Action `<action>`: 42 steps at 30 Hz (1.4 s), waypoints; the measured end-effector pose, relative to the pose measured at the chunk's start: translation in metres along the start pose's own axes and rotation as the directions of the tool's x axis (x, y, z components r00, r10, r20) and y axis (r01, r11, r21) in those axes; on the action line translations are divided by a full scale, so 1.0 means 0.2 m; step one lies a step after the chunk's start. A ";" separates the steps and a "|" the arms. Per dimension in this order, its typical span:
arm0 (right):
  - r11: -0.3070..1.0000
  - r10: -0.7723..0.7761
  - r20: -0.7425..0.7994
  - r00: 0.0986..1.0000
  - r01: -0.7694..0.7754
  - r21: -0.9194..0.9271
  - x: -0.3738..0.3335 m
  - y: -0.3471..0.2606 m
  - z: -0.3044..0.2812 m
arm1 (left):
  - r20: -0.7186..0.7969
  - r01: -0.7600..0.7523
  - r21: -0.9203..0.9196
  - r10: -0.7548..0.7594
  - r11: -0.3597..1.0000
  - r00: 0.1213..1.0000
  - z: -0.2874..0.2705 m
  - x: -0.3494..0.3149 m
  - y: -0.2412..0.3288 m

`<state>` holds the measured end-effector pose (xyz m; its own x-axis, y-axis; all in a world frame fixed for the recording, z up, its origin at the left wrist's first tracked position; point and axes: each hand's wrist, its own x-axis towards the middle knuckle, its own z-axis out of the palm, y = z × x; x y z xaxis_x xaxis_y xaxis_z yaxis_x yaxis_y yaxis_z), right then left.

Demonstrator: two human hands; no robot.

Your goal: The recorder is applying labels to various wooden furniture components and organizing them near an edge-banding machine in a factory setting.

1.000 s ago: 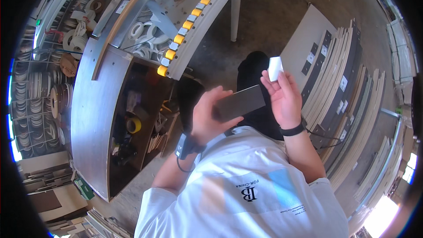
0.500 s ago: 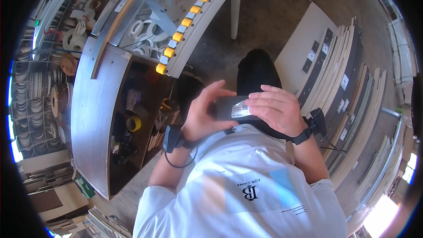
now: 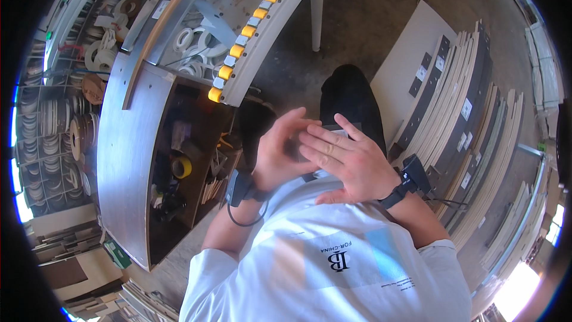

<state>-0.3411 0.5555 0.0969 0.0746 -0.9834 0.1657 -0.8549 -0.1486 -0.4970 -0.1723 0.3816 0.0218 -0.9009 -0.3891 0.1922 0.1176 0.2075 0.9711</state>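
Note:
In front of my shirt, my left hand [image 3: 275, 154] grips a small dark flat panel [image 3: 294, 146] at its left end, thumb along the near edge and fingers along the far one. Flat across the panel lies my right hand [image 3: 351, 164], fingers stretched out and thumb spread toward me. It covers most of the panel and of the white label [image 3: 322, 174] on its face; only a pale bit shows under the fingers. Both wrists wear a black strap with a small device.
To the left stands a grey cabinet [image 3: 122, 161] with a yellow tape roll [image 3: 181, 167] inside. A conveyor rail with yellow rollers [image 3: 236, 51] runs ahead. Long boards [image 3: 459, 101] are stacked at the right. Edge-banding coils [image 3: 53, 116] fill a rack at far left.
My right hand has slid left over the label and turned, its thumb now swung toward me. The label, plainly seen before, is mostly covered. My left hand keeps its grip.

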 end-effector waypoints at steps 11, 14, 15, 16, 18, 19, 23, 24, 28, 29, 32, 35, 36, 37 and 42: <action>0.988 0.110 -0.157 0.981 -0.124 -0.086 -0.13 0.11 0.02 | -0.090 0.042 -0.027 -0.044 0.999 0.995 -0.03 -0.01 0.03; 0.984 0.096 -0.213 0.972 -0.125 -0.126 -0.09 0.11 0.05 | -0.104 0.071 -0.049 -0.076 0.996 0.992 -0.03 -0.01 0.05; 0.985 0.092 -0.215 0.972 -0.121 -0.126 -0.09 0.11 0.05 | -0.113 0.085 -0.086 -0.095 0.993 0.989 -0.03 -0.01 0.05; 0.982 0.078 -0.244 0.967 -0.116 -0.147 -0.09 0.12 0.05 | -0.116 0.081 -0.082 -0.091 0.993 0.989 -0.04 0.00 0.05; 0.980 0.057 -0.275 0.960 -0.107 -0.169 -0.08 0.13 0.04 | -0.044 0.026 -0.054 -0.028 0.998 0.999 -0.06 0.02 0.06; 0.981 0.054 -0.314 0.948 -0.109 -0.160 -0.08 0.13 0.04 | -0.048 0.022 -0.050 -0.024 0.999 0.999 -0.07 0.02 0.06; 0.991 0.052 -0.394 0.918 -0.097 -0.094 -0.08 0.13 0.02 | 0.013 0.025 -0.020 -0.024 1.000 1.000 -0.12 0.02 0.10; 0.991 0.046 -0.395 0.918 -0.091 -0.096 -0.08 0.13 0.02 | 0.055 0.082 -0.044 -0.079 0.996 0.995 -0.14 0.01 0.09; 0.955 0.277 -0.386 0.880 -0.208 0.211 -0.10 0.11 0.04 | 0.159 0.303 -0.163 -0.278 0.939 0.947 -0.17 -0.03 0.06; 0.875 0.425 -0.315 0.849 -0.296 0.384 -0.11 0.08 0.05 | 0.179 0.415 -0.236 -0.381 0.878 0.907 -0.17 -0.07 0.06; 0.572 0.630 -0.142 0.763 -0.333 0.750 -0.07 0.08 0.07 | 0.149 0.428 -0.394 -0.403 0.814 0.903 -0.13 -0.11 0.06; 0.403 0.669 -0.038 0.742 -0.320 0.858 -0.05 0.12 0.10 | 0.170 0.424 -0.509 -0.396 0.749 0.903 -0.11 -0.08 0.09; 0.396 0.681 -0.044 0.731 -0.317 0.862 -0.05 0.12 0.10 | 0.174 0.425 -0.527 -0.397 0.736 0.901 -0.11 -0.08 0.10; 0.390 0.692 -0.051 0.720 -0.314 0.865 -0.04 0.12 0.09 | 0.176 0.426 -0.545 -0.398 0.722 0.900 -0.11 -0.08 0.09; 0.409 0.697 -0.080 0.712 -0.303 0.861 -0.04 0.14 0.08 | 0.223 0.455 -0.612 -0.411 0.647 0.884 -0.10 -0.07 0.08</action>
<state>-0.3571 0.5578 0.0678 -0.5842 -0.7956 -0.1603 0.0700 0.1473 -0.9866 -0.1488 0.3729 0.0370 -0.9379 -0.2288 -0.2607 -0.0786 -0.5919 0.8021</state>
